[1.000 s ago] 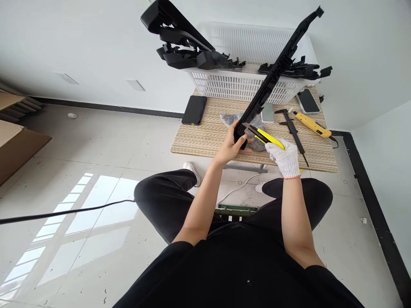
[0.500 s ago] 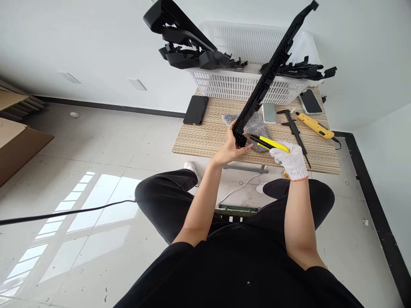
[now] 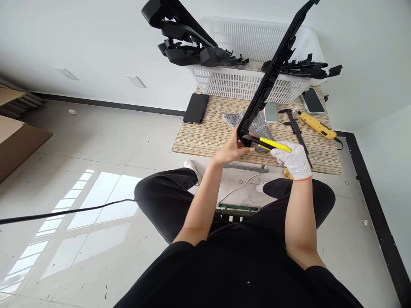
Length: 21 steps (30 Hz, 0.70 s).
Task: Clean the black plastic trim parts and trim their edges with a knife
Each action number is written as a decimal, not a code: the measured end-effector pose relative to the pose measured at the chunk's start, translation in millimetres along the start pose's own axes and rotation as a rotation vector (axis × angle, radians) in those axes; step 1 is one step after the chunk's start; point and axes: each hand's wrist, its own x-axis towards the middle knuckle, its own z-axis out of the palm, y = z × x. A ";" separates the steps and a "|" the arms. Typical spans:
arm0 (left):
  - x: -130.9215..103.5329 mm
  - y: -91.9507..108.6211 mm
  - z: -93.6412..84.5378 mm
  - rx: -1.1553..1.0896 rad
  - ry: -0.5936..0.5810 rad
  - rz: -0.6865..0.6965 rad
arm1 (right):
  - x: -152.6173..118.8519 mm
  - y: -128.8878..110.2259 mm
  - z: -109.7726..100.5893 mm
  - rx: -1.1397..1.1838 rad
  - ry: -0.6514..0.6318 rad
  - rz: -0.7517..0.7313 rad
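Observation:
A long black plastic trim piece point(image 3: 265, 87) slants up and away over the table, its near end gripped by my bare left hand point(image 3: 233, 149). My right hand point(image 3: 293, 159), in a white knit glove with an orange hem, is closed around a yellow and black utility knife point(image 3: 272, 144). The knife points left, and its tip meets the near end of the trim piece; whether the blade cuts in cannot be made out. Beneath both hands lies a grey bubble-wrap-like sheet point(image 3: 261, 126) on the wood-patterned table point(image 3: 201, 141).
At the table's back stands a white plastic basket point(image 3: 224, 83), with black plastic parts point(image 3: 189, 47) jutting out on both sides. Right of the sheet lie a caliper point(image 3: 297, 128), a yellow corded tool point(image 3: 317, 126) and a phone point(image 3: 312, 101). A black tablet-like device point(image 3: 196, 108) lies left.
The trim piece has turned slightly in my left hand and its near end sits a little further right. The knife tip now overlaps that end. My right hand has moved slightly right.

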 end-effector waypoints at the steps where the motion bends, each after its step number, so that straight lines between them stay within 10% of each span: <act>1: 0.1 0.6 0.5 0.017 0.006 -0.020 | 0.6 1.0 -1.1 -0.001 -0.019 0.013; 21: 1.7 3.1 4.9 0.094 0.083 -0.090 | -4.1 4.1 -8.8 0.019 0.064 0.009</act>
